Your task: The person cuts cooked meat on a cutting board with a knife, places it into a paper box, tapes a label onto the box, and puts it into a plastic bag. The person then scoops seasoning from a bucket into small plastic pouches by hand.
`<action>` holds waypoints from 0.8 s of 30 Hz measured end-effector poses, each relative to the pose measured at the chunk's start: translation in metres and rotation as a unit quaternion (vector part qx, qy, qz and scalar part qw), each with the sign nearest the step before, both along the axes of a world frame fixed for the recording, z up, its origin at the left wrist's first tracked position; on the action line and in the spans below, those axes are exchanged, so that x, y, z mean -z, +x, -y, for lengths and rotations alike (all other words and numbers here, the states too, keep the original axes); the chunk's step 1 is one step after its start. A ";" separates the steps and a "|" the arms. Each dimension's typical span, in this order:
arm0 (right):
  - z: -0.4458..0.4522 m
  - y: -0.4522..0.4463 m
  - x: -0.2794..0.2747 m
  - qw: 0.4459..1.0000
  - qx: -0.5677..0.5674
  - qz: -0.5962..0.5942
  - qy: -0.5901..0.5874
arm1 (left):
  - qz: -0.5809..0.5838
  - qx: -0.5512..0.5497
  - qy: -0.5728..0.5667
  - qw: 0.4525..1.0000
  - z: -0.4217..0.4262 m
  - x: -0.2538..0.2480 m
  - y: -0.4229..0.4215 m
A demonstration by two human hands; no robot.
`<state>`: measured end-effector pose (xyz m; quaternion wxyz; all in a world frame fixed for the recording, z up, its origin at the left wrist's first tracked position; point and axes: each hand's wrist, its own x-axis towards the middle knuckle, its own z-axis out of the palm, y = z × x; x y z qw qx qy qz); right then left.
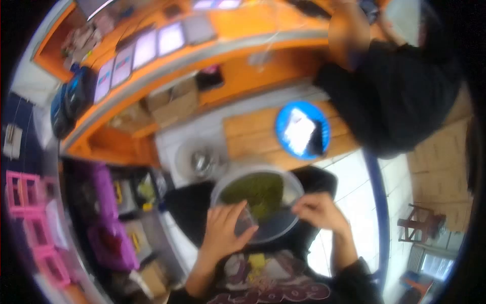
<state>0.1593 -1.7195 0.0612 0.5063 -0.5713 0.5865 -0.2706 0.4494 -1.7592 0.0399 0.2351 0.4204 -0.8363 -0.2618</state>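
Note:
A round, clear-walled tub (298, 182) rests on my lap with a mass of green, crumbly stuff (258, 188) in it. My left hand (223, 228) is over the tub's near left rim, its fingers curled around a small clear plastic piece (246, 217), perhaps a bag or cup; blur hides which. At the right rim, my right hand (319, 210) has its fingers pinched together on what looks like the handle of a spoon (287, 207). The spoon's far end cannot be made out against the tub.
Ahead is a low wooden bench (248, 131) with a blue round tray (280, 137) holding white and black items. Left of it stands a whitish tub (185, 162). An orange counter (243, 23) bears several flat devices. A person in dark clothes (390, 96) sits at right.

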 end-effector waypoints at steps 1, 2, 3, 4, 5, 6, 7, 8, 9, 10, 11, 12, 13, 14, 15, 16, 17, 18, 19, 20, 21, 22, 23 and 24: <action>0.001 0.005 -0.006 0.999 -0.012 -0.036 -0.034 | -0.020 0.021 -0.020 0.999 0.003 0.002 -0.009; 0.002 0.009 -0.013 0.992 -0.031 -0.088 -0.083 | -0.026 0.023 -0.014 0.999 0.004 0.002 -0.016; 0.000 0.014 -0.015 0.970 -0.043 -0.158 -0.180 | -0.028 0.024 -0.006 0.999 0.003 0.004 -0.021; 0.000 0.017 -0.023 0.949 -0.061 -0.207 -0.232 | -0.040 0.040 -0.024 0.998 0.003 0.010 -0.026; 0.001 0.017 -0.018 0.927 -0.067 -0.221 -0.297 | -0.060 0.019 -0.004 0.998 0.002 0.016 -0.027; 0.000 0.014 -0.024 0.918 -0.049 -0.232 -0.318 | -0.079 -0.004 0.016 0.997 -0.001 0.025 -0.027; -0.001 0.010 -0.031 0.909 -0.033 -0.240 -0.338 | -0.084 0.003 0.003 0.996 -0.011 0.035 -0.027; -0.004 0.002 -0.038 0.904 -0.028 -0.245 -0.349 | -0.229 -0.088 0.050 0.968 -0.024 0.046 -0.030; -0.008 -0.008 -0.045 0.921 0.000 -0.214 -0.326 | -0.366 -0.174 0.099 0.909 -0.032 0.057 -0.030; -0.011 -0.013 -0.049 0.936 0.028 -0.180 -0.300 | -0.367 -0.168 0.094 0.910 -0.037 0.067 -0.024; -0.013 -0.014 -0.048 0.935 0.032 -0.181 -0.303 | -0.363 -0.160 0.109 0.912 -0.041 0.073 -0.019; -0.015 -0.015 -0.045 0.940 0.010 -0.205 -0.272 | -0.357 -0.153 0.125 0.913 -0.044 0.080 -0.015; -0.017 -0.014 -0.039 0.943 -0.013 -0.227 -0.241 | -0.357 -0.150 0.122 0.914 -0.047 0.077 -0.015; -0.019 -0.006 -0.021 0.944 -0.043 -0.256 -0.204 | -0.354 -0.156 0.145 0.911 -0.048 0.071 -0.017; -0.019 0.004 -0.009 0.943 -0.037 -0.256 -0.211 | -0.350 -0.160 0.168 0.908 -0.048 0.065 -0.019; -0.017 0.016 -0.001 0.923 -0.024 -0.276 -0.266 | -0.348 -0.155 0.164 0.910 -0.046 0.058 -0.022; -0.014 0.026 0.003 0.900 -0.013 -0.295 -0.320 | -0.279 -0.153 0.173 0.932 -0.044 0.050 -0.026; -0.014 0.034 -0.003 0.931 0.020 -0.264 -0.249 | -0.210 -0.154 0.179 0.949 -0.040 0.046 -0.029; -0.013 0.041 -0.007 0.931 0.020 -0.261 -0.256 | -0.209 -0.155 0.171 0.950 -0.038 0.047 -0.029; -0.014 0.048 -0.010 0.939 0.012 -0.240 -0.246 | -0.142 -0.119 0.087 0.979 -0.036 0.050 -0.029; -0.015 0.056 -0.011 0.947 0.005 -0.220 -0.233 | -0.072 -0.080 0.004 0.994 -0.035 0.054 -0.028; -0.017 0.066 -0.010 0.946 -0.006 -0.223 -0.235 | -0.048 -0.070 -0.009 0.996 -0.035 0.059 -0.028; -0.021 0.072 -0.002 0.946 -0.001 -0.222 -0.238 | -0.047 -0.066 -0.012 0.997 -0.036 0.060 -0.030; -0.023 0.077 0.010 0.944 -0.008 -0.218 -0.246 | -0.058 -0.051 -0.010 0.997 -0.036 0.061 -0.033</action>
